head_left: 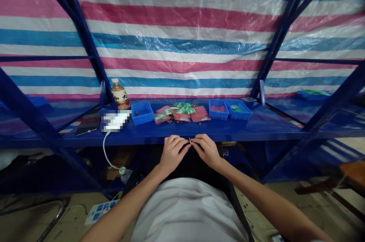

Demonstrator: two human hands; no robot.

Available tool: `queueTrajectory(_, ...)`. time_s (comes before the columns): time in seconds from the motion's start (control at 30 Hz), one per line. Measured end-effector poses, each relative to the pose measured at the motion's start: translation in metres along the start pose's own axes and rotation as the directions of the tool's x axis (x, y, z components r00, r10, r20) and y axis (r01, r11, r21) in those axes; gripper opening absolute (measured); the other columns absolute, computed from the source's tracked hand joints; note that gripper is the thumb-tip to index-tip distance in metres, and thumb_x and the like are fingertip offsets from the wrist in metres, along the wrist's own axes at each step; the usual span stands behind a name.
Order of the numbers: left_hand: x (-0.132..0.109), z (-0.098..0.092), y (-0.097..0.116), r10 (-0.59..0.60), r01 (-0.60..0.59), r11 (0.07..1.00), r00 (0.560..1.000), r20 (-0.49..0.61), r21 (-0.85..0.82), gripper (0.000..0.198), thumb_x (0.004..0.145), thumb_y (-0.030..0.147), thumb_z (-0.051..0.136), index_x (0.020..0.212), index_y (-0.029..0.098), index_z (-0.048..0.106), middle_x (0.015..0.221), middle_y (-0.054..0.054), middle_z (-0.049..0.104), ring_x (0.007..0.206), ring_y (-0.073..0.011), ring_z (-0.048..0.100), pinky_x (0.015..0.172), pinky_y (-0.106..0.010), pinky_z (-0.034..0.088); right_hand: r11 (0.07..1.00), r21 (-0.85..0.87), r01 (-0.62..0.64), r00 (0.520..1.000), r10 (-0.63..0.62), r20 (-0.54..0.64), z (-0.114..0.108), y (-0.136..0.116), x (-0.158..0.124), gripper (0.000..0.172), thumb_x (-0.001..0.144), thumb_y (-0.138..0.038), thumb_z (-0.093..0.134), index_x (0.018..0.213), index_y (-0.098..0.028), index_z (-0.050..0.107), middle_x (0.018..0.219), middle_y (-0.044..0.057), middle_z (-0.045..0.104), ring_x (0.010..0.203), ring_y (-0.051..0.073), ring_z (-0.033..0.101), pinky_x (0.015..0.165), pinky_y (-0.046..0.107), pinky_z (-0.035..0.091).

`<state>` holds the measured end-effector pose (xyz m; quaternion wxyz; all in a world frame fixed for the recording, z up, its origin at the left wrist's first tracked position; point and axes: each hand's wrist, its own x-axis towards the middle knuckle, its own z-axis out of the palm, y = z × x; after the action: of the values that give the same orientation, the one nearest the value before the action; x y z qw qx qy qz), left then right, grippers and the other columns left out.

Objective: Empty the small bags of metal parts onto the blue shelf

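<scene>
In front of the bench edge, my left hand (173,152) and my right hand (208,151) meet fingertip to fingertip. Pinched between them is a thin brass-coloured piece (189,139), too small to make out in detail. Beyond the hands, a pile of red-and-clear small bags (182,117) and green-and-clear bags (184,108) lies on the blue bench (188,132). Small brass-coloured parts (200,124) are scattered around the bags. A blue bin (142,113) with a few small parts stands left of the pile.
Right of the pile stand a blue bin (218,115) with red bags and another blue bin (239,115) with green bags. At left are a drink bottle (121,95), a phone (88,123) and a white cable (105,150). Slanted blue posts (82,36) flank the bench.
</scene>
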<state>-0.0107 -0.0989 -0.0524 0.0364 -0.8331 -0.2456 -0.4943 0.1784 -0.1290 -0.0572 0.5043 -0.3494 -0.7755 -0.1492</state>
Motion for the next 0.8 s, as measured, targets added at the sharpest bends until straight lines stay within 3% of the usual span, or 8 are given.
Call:
queueTrajectory(0.2, 0.003, 0.0, 0.004, -0.073, 0.067, 0.972, 0.997, -0.018, -0.226, 0.01, 0.091, 0.022, 0.064, 0.1, 0.02, 0.069, 0.093, -0.004, 0.072, 0.091, -0.0191, 0.058, 0.085, -0.036, 0.048, 0.997, 0.071, -0.012, 1.0, 0.014, -0.028, -0.002, -0.006, 0.001, 0.027, 0.093, -0.012, 0.059, 0.117, -0.023, 0.061, 0.099, 0.008, 0.065, 0.09, 0.018, 0.063, 0.078, 0.034, 0.056)
queueTrajectory(0.3, 0.007, -0.003, 0.013, -0.2, 0.191, 0.925, 0.98, 0.008, -0.328, 0.009, 0.092, 0.023, 0.063, 0.096, 0.02, 0.071, 0.091, -0.004, 0.071, 0.089, -0.018, 0.059, 0.08, -0.033, 0.049, 0.994, 0.107, 0.005, 0.999, 0.0, -0.038, -0.004, -0.009, 0.002, 0.026, 0.091, -0.01, 0.061, 0.114, -0.023, 0.062, 0.097, 0.008, 0.065, 0.087, 0.017, 0.062, 0.076, 0.033, 0.056)
queueTrajectory(0.43, 0.011, -0.006, 0.02, -0.349, 0.37, 0.836, 0.928, 0.128, -0.405, 0.014, 0.093, 0.03, 0.062, 0.097, 0.022, 0.073, 0.092, -0.004, 0.07, 0.08, -0.0163, 0.059, 0.063, -0.027, 0.045, 0.987, 0.16, -0.021, 0.998, 0.031, -0.059, -0.006, -0.014, 0.005, 0.02, 0.09, -0.01, 0.061, 0.105, -0.023, 0.062, 0.093, 0.006, 0.063, 0.083, 0.016, 0.061, 0.073, 0.032, 0.055)
queueTrajectory(0.6, 0.011, -0.008, 0.017, -0.421, 0.444, 0.803, 0.895, 0.149, -0.398, 0.014, 0.088, 0.033, 0.067, 0.095, 0.023, 0.073, 0.087, -0.003, 0.067, 0.071, -0.0139, 0.055, 0.058, -0.025, 0.041, 0.966, 0.224, -0.131, 0.991, 0.136, -0.009, -0.005, -0.015, 0.008, 0.014, 0.093, -0.014, 0.057, 0.102, -0.024, 0.061, 0.091, 0.005, 0.062, 0.083, 0.017, 0.061, 0.073, 0.032, 0.053)
queueTrajectory(0.7, 0.011, -0.009, 0.013, -0.425, 0.431, 0.838, 0.9, 0.095, -0.335, 0.013, 0.085, 0.033, 0.071, 0.094, 0.023, 0.072, 0.085, -0.002, 0.064, 0.066, -0.0124, 0.051, 0.06, -0.026, 0.041, 0.935, 0.259, -0.243, 0.97, 0.234, 0.066, -0.004, -0.016, 0.007, 0.018, 0.095, -0.017, 0.053, 0.11, -0.025, 0.059, 0.093, 0.005, 0.063, 0.08, 0.016, 0.06, 0.071, 0.031, 0.051)
queueTrajectory(0.8, 0.01, -0.011, 0.011, -0.414, 0.414, 0.859, 0.908, 0.068, -0.302, 0.011, 0.085, 0.031, 0.071, 0.092, 0.023, 0.07, 0.085, -0.001, 0.063, 0.065, -0.0117, 0.049, 0.062, -0.026, 0.041, 0.919, 0.275, -0.281, 0.959, 0.256, 0.125, -0.006, -0.017, 0.007, 0.019, 0.097, -0.019, 0.05, 0.113, -0.024, 0.059, 0.097, 0.006, 0.064, 0.082, 0.017, 0.06, 0.074, 0.031, 0.051)
